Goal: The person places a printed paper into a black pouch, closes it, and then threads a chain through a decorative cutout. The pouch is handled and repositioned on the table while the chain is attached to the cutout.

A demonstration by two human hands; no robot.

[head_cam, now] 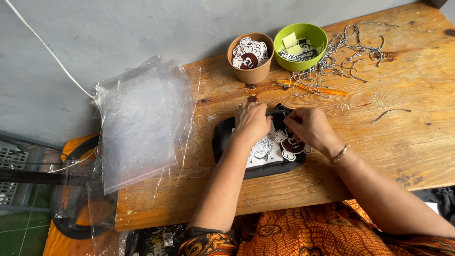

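Folded black garment (265, 163) lies on the wooden tabletop (379, 137), a cartoon tag (290, 144) on it; left hand (252, 122) and right hand (308, 126) pinch its top edge. Beyond stand a brown cup (251, 73), green bowl (303, 64), cords (341, 52); plastic bags (137, 123) lie left.

Rough, knotty, varnish-worn wooden plank counter (388, 142). Matt black cloth pouch (258, 168) at centre, printed paper card on it. Glossy, crinkled clear plastic bags (137, 128) at left. Smooth green plastic bowl (308, 60), matt brown paper cup (253, 73). Dull metal ball chains (348, 52) upper right. Glossy orange plastic pen (332, 91).
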